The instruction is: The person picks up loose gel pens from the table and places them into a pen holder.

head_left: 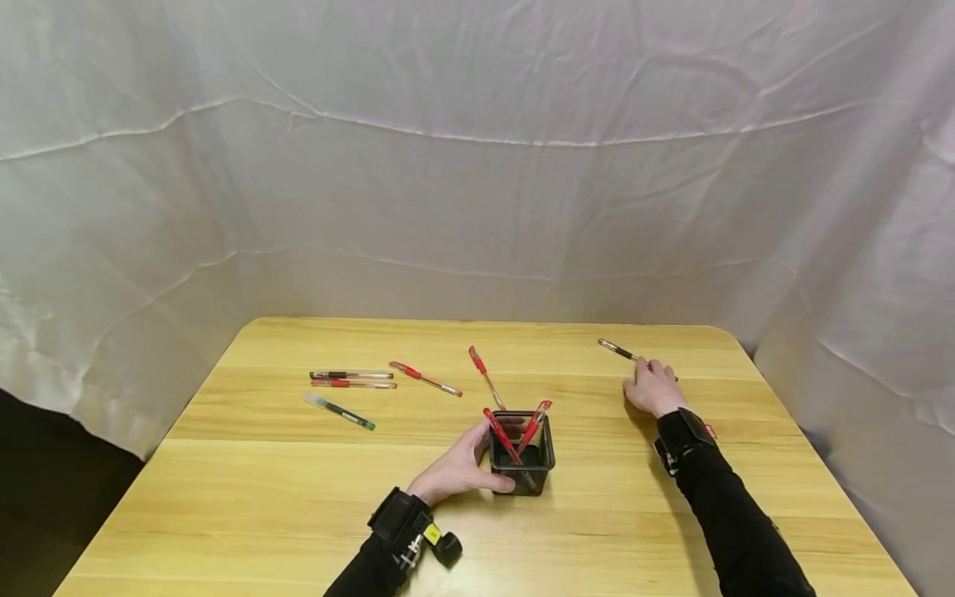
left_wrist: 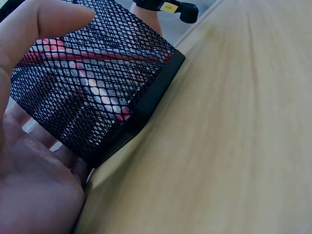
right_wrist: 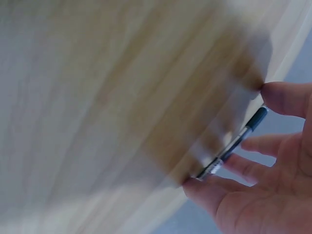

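Note:
A black mesh pen holder (head_left: 553, 452) stands upright on the table with two red pens (head_left: 501, 436) leaning in it. My left hand (head_left: 461, 470) grips it from the left, thumb across the near side and fingers along the far side. In the left wrist view, the red pens (left_wrist: 92, 87) show through the mesh. Far to the right, my right hand (head_left: 654, 388) reaches down over a black pen (head_left: 618, 349) lying on the table. In the right wrist view its fingers are spread about that pen (right_wrist: 234, 144), with fingertips at the tabletop.
Left of the holder lie a black pen (head_left: 351, 375) and a red pen (head_left: 354, 384) side by side, plus a green-tipped pen (head_left: 341, 411). One red pen (head_left: 425, 378) lies farther right, another (head_left: 487, 380) just behind the holder. Pale cloth (head_left: 477, 207) hangs beyond the table.

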A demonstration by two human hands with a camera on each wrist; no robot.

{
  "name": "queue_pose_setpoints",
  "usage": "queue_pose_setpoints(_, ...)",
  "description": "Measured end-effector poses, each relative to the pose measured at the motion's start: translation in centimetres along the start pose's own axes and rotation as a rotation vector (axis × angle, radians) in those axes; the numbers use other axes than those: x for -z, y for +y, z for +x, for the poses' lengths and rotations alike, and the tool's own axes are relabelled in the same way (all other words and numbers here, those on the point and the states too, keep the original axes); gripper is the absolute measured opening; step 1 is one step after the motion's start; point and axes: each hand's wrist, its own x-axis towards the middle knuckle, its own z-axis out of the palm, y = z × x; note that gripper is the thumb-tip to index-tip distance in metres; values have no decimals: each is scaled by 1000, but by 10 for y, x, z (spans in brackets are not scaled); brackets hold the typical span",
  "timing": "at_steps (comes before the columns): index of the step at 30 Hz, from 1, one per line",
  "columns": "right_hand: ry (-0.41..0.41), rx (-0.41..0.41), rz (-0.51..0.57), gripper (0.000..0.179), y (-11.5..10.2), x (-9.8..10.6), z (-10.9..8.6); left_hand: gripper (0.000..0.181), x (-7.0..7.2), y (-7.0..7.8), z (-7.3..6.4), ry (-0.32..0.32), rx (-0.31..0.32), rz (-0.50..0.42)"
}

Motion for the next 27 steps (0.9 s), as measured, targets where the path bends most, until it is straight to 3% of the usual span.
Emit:
queue_pose_setpoints(11, 52, -43, -79, 38, -20, -2, -7, 85, -1, 2, -1, 13, -13, -1)
queue_pose_setpoints(20, 42, -98, -122, 23, -28, -1, -11, 83, -1, 1, -1, 13, -15, -5)
queue_pose_setpoints(27, 67, -75, -153, 18, -32, 0, -20, 84, -1, 0, -1, 16, -9, 4)
